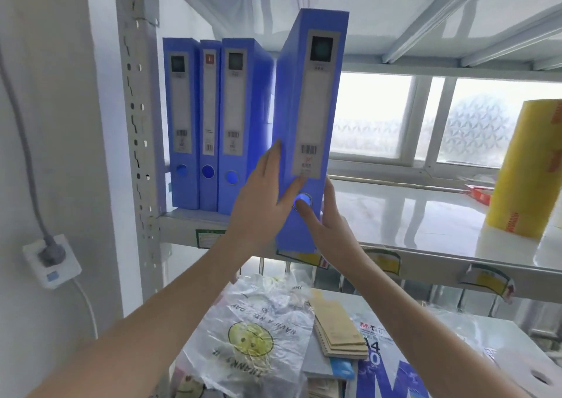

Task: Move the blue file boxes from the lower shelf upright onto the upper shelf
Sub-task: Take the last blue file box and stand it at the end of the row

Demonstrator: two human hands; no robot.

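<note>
Three blue file boxes (209, 124) stand upright side by side at the left end of the upper shelf (425, 254). A fourth blue file box (310, 118) is upright, tilted slightly, with its bottom at the shelf's front edge just right of them. My left hand (261, 197) presses flat on its left side. My right hand (325, 215) grips its lower right side, thumb near the round spine hole.
A yellow roll (526, 169) stands at the right of the upper shelf, a red-and-white packet (480, 194) behind it. The lower shelf holds a plastic bag (252, 337), notebooks (337, 327) and paper packs. A wall socket (51, 260) with plug is at left.
</note>
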